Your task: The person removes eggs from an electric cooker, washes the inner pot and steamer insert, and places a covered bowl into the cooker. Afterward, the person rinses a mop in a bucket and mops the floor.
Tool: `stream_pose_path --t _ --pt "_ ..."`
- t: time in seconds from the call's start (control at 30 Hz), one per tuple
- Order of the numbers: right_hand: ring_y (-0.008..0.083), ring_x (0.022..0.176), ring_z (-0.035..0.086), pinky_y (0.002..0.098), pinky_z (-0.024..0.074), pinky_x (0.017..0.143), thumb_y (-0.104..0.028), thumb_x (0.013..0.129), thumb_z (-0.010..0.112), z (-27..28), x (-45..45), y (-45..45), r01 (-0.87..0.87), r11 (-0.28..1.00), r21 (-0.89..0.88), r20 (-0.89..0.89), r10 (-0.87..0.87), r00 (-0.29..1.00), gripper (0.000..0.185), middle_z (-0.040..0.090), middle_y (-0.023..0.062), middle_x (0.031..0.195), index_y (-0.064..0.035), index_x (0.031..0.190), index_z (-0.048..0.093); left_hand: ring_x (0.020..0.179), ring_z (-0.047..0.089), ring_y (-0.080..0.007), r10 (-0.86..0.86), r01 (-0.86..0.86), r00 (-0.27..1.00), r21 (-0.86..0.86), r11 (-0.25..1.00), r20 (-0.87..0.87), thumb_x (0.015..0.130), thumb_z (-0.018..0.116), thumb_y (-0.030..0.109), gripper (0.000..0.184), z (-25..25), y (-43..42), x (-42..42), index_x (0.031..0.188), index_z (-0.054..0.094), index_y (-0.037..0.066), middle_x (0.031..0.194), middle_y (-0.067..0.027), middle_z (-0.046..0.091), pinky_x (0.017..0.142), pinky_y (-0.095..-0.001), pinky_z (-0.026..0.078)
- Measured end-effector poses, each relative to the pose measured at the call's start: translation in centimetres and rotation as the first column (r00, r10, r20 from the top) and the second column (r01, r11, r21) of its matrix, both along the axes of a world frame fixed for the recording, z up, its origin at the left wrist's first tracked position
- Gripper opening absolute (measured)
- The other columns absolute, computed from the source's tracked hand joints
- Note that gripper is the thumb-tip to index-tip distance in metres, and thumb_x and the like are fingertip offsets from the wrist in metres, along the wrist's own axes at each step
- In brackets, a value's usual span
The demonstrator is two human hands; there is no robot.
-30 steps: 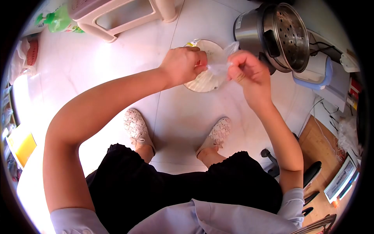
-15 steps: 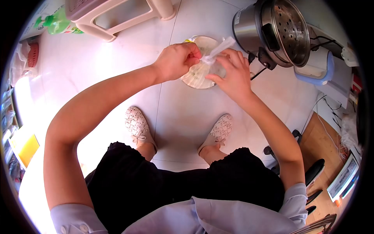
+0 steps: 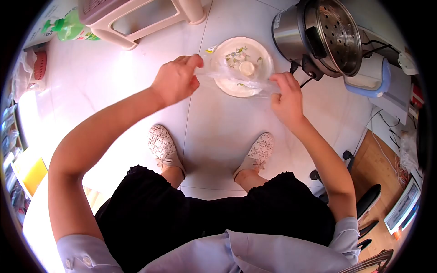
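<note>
- Pale, smooth tiled floor (image 3: 218, 132) lies beneath a round, white, floral-printed lid-like piece (image 3: 262, 51), probably rigid and fragile.
- Clear, crinkled plastic film (image 3: 223, 76) spans its near side; expect light, limp, slippery handling.
- Your left hand (image 3: 174, 83) and right hand (image 3: 288, 99) pinch opposite ends; grip gathered edges, avoiding thin spans.

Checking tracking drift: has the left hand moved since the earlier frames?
Yes. The left hand shifted left, farther from the steel pot on the floor.
</note>
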State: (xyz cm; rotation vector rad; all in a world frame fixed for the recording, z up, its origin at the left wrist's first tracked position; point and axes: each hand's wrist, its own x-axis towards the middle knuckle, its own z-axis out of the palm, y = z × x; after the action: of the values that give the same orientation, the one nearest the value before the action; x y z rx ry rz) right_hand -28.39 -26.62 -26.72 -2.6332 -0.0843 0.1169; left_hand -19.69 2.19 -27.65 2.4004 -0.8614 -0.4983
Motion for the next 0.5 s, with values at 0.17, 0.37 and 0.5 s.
stream_pose_path --t 0.17,0.37,0.5 --pt "0.0296 0.106 0.047 0.0401 0.0385 0.09 0.0 0.061 0.058 1.9 1.1 3.4 -0.293 0.939 -0.181 0.178 0.324 0.929 0.039 0.049 0.0132 0.107 -0.0067 0.099 0.055 0.099 0.05 -0.0237 -0.439 0.532 0.705 -0.006 0.847 0.557 0.07 0.059 0.009 0.03 1.1 -3.0 0.5 0.099 0.052 0.007 0.104 -0.008 0.049 0.073 -0.0332 0.048" --pt "0.0284 0.1 0.05 0.0407 0.0397 0.092 -0.003 0.065 0.058 1.3 2.2 2.2 -0.543 0.835 -0.083 0.192 0.549 0.814 0.019 0.054 0.0115 0.1 -0.0037 0.084 0.056 0.08 0.055 -0.0193 -0.445 0.372 0.803 0.248 0.894 0.398 0.063 0.061 0.004 0.029 -0.2 -2.6 0.2 0.091 0.052 0.007 0.089 -0.0031 0.052 0.066 -0.031 0.048" --pt "0.0288 0.095 0.052 0.0408 0.0394 0.094 -0.002 0.064 0.057 2.8 3.4 -1.2 -0.624 0.781 -0.006 0.17 0.616 0.769 0.021 0.055 0.0102 0.088 -0.0036 0.084 0.056 0.075 0.055 -0.0195 -0.375 0.444 0.811 -0.054 0.895 0.449 0.062 0.063 0.002 0.023 0.6 -1.2 1.0 0.082 0.053 0.006 0.083 -0.0043 0.051 0.062 -0.0318 0.048"
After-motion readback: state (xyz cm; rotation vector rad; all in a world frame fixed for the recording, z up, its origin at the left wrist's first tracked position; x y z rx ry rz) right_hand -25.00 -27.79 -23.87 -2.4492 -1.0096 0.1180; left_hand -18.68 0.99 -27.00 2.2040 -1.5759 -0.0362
